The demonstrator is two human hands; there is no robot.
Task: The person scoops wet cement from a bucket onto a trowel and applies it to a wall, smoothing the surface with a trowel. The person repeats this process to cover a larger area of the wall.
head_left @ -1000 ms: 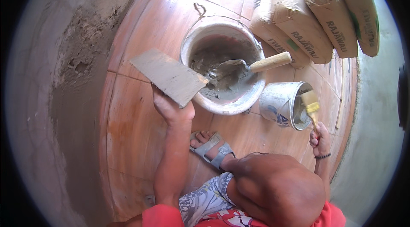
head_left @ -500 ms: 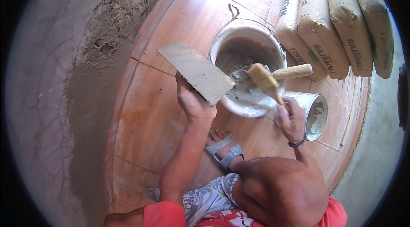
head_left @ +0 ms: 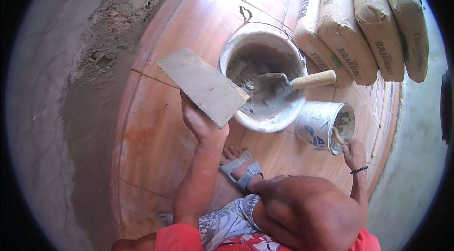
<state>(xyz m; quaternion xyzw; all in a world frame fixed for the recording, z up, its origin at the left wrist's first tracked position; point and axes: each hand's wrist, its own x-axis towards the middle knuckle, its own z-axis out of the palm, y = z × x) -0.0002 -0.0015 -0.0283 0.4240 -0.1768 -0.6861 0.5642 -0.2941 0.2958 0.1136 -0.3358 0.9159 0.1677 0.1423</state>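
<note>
Rectangular board [head_left: 203, 86] grey-coated, dull, rough-edged, tilted above left hand [head_left: 203, 122]

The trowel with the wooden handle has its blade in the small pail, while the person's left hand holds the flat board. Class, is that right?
Not quite: the blade of the trowel is in the big bucket, not the small pail, as the head view shows. The person's left hand does hold the flat board.
</note>
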